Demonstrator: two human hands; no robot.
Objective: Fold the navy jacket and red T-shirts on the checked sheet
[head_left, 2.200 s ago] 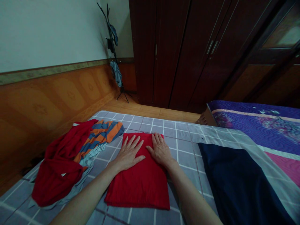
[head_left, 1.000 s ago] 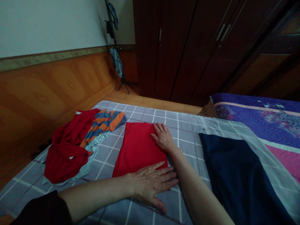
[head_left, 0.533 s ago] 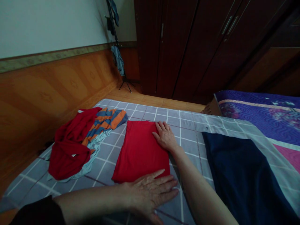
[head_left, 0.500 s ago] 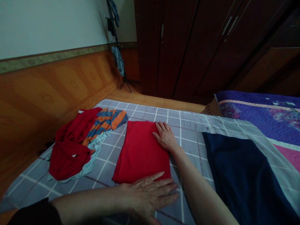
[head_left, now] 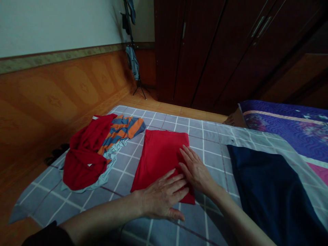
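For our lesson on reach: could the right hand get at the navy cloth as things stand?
Probably yes: the right hand, at the flat red cloth, has only checked sheet between it and the navy cloth.

You are facing a folded garment (head_left: 161, 150) that is showing plain, bright red. Left of it, a crumpled garment (head_left: 85, 171) is showing deeper red, a patterned garment (head_left: 120, 130) is mixing orange and grey-blue blocks, and a ruffled cloth (head_left: 118, 147) is showing pale blue. Beneath the folded garment, your sheet (head_left: 212, 150) is carrying white grid lines and thin maroon lines on grey; to its right, a smooth cloth (head_left: 269, 184) is showing plain navy.
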